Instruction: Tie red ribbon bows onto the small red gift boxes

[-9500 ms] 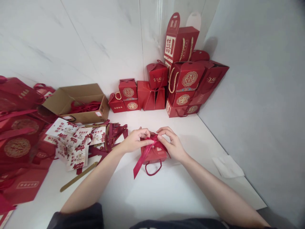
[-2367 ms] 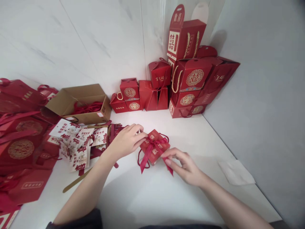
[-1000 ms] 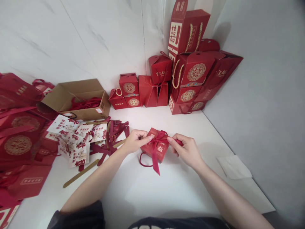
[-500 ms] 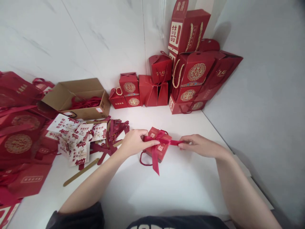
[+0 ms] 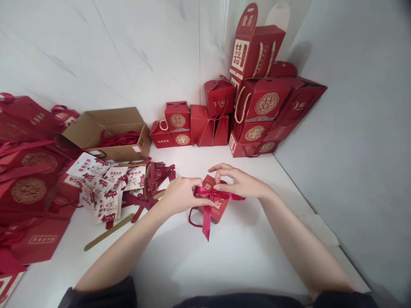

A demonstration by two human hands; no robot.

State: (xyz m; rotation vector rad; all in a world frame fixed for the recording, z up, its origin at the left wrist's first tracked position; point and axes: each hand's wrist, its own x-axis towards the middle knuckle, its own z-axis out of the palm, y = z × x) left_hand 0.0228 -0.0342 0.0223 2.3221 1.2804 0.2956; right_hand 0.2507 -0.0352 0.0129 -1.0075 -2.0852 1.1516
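A small red gift box with gold characters lies on the white table in front of me. A dark red ribbon is tied across its top; one tail hangs toward me and another points right. From the left, my left hand pinches the ribbon at the knot between thumb and bent fingers. My right hand reaches over the box's far right side, thumb and index finger closed at the ribbon near the knot, other fingers curved above. A dark red cord handle loops out at the box's left.
Paper tags and dark red straps lie to the left, near a gold strip. Behind them stands a cardboard box with ribbons inside. Red gift boxes are stacked along the wall; more red boxes crowd the far left.
My right hand has let go of the right ribbon tail and moved up and left to the knot. My left hand stays on the ribbon. The view has shifted slightly.
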